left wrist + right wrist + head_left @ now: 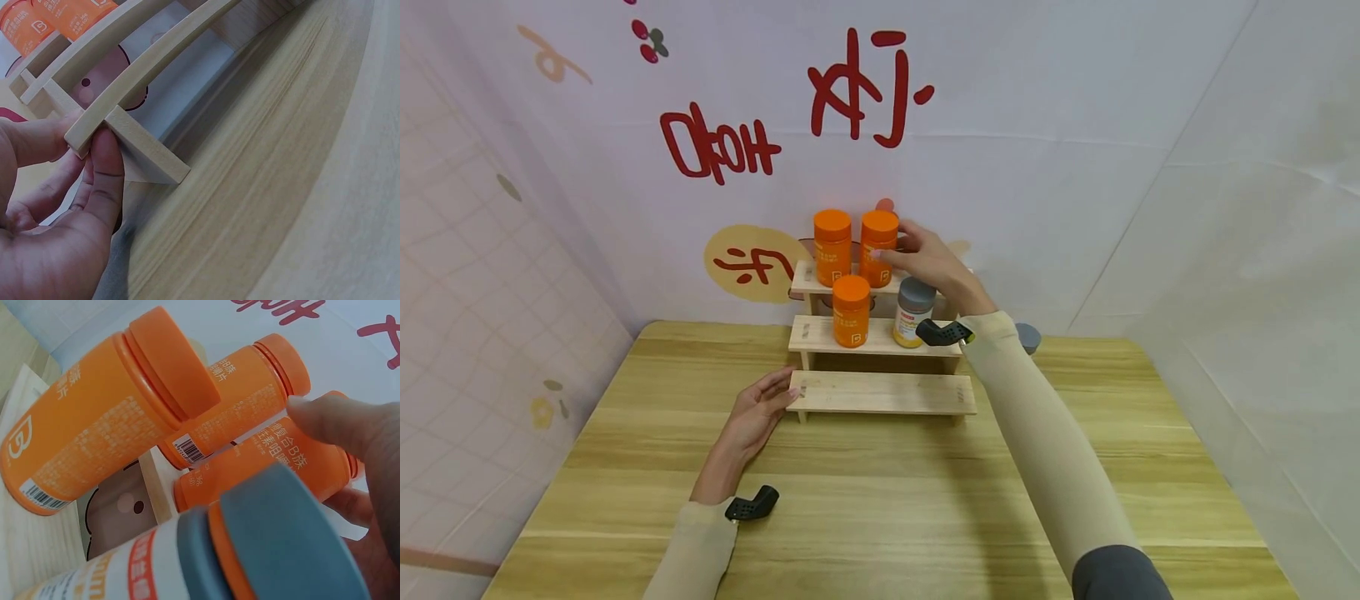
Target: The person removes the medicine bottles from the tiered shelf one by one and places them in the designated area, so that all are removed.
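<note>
Right hand (928, 260) on an orange bottle (876, 237), left hand (756, 412) on the wooden stand (883, 392)

Think of the stand as a big clock. The orange bottle is up on the top step, at 12 o'clock. The right hand comes in from 1 o'clock and has it in a narrow grip, thumb on one side and fingers round the other. It looks upright, but I can't tell if its bottom touches the wood.

A second orange bottle (832, 250) stands just beside it at 11 o'clock. One step down, a third orange bottle (851, 312) is at 10 o'clock and a grey-lidded bottle (913, 312) at 2 o'clock.

At 8 o'clock, the left hand pinches the end of the lowest step, thumb above and a finger below.

I'd guess the orange bottle is light, stiff plastic, smooth and a bit slippery, and not easy to break. The best hold is probably round its middle, under the lid. The stand looks hard but thin, so a soft pinch on its end should do.
</note>
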Motion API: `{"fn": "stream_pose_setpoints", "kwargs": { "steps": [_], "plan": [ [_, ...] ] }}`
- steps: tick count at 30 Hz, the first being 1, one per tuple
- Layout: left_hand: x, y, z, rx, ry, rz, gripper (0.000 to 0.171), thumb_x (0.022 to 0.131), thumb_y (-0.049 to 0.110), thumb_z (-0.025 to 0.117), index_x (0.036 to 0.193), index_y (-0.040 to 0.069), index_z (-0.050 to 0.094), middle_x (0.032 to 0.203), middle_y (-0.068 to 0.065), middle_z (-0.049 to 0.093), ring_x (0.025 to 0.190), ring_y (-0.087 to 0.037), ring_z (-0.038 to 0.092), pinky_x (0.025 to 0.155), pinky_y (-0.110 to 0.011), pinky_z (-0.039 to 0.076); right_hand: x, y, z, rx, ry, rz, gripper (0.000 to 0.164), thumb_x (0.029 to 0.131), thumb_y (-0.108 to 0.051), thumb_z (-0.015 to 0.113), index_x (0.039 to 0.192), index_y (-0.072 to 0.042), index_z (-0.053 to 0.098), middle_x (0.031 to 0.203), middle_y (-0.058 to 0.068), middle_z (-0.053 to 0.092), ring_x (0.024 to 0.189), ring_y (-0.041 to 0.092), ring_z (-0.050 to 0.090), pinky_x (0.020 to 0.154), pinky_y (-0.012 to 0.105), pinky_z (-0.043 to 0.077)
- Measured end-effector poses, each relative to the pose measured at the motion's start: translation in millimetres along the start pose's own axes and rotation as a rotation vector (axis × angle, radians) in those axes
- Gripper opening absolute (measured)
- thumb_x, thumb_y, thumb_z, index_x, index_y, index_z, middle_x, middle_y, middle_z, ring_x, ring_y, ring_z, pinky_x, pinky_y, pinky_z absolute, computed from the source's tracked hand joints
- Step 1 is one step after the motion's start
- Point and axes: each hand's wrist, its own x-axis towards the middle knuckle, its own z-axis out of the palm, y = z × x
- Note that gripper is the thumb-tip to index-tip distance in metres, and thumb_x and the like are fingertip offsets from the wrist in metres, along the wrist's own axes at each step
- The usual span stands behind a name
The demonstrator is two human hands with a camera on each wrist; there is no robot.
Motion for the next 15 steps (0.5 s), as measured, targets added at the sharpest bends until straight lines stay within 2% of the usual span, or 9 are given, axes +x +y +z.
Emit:
{"fn": "stream_pose_setpoints", "kwargs": {
  "steps": [8, 15],
  "plan": [
    [-1.1, 0.5, -0.2, -0.004, 0.006, -0.005, 0.062, 0.1, 0.001, 0.063, 0.156, -0.001, 0.038, 0.127, -0.002, 0.056, 0.11, -0.006, 0.061, 0.09, -0.018, 0.053, 4.2, -3.4, 4.4, -0.03, 0.012, 0.001, 0.07, 0.092, -0.045, 0.075, 0.153, -0.025, 0.045, 0.144, 0.009, 0.06, 0.127, 0.028, 0.059, 0.111, 0.052, 0.047],
    [-0.8, 1.2, 0.7, -0.002, 0.005, -0.004, 0.062, 0.1, 0.0, 0.063, 0.156, -0.001, 0.038, 0.129, -0.003, 0.055, 0.11, -0.006, 0.06, 0.09, -0.017, 0.053, 3.3, -1.6, 3.1, -0.023, 0.019, -0.009, 0.069, 0.093, -0.043, 0.074, 0.154, -0.028, 0.044, 0.146, 0.007, 0.059, 0.128, 0.026, 0.059, 0.111, 0.05, 0.048]
  ]
}}
